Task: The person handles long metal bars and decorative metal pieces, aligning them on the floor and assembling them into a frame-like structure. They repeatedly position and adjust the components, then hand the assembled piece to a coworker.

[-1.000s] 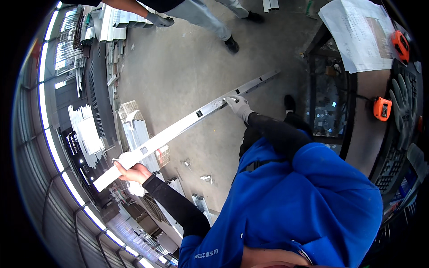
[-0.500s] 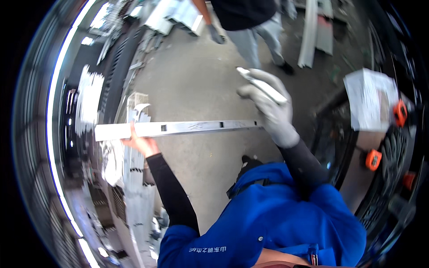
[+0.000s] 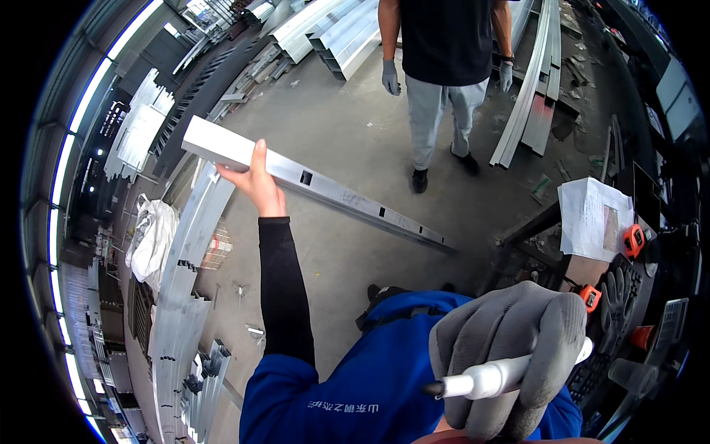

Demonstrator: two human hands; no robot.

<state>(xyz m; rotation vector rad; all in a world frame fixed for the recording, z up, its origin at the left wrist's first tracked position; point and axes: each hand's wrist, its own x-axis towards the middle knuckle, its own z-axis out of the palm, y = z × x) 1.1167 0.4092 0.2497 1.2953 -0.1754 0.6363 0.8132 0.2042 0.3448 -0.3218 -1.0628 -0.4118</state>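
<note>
My bare left hand point(image 3: 261, 185) grips a long silver rectangular metal tube point(image 3: 336, 194) close to its wide end, thumb over the upper face. The tube slants down to the right, its narrow-looking end low beside the dark bench. Several small rectangular cut-outs run along it, and dark scribbled marks show between two of them. My right hand point(image 3: 510, 348), in a grey glove, is raised near my chest and close to the camera. Its fingers are curled round a white marker pen point(image 3: 488, 377), whose dark tip points left.
A person point(image 3: 447, 81) in a black shirt and grey gloves stands ahead. At right a bench carries paper sheets point(image 3: 592, 218), orange tape measures point(image 3: 590, 297), and a grey glove point(image 3: 614, 303). Metal profiles point(image 3: 174, 325) lie at left, beside a white sack point(image 3: 154, 240); more profiles lie beyond.
My right hand has drawn back from over the tube toward my chest, still with the marker pen. The tube has gone from nearly level to slanting, its left end raised.
</note>
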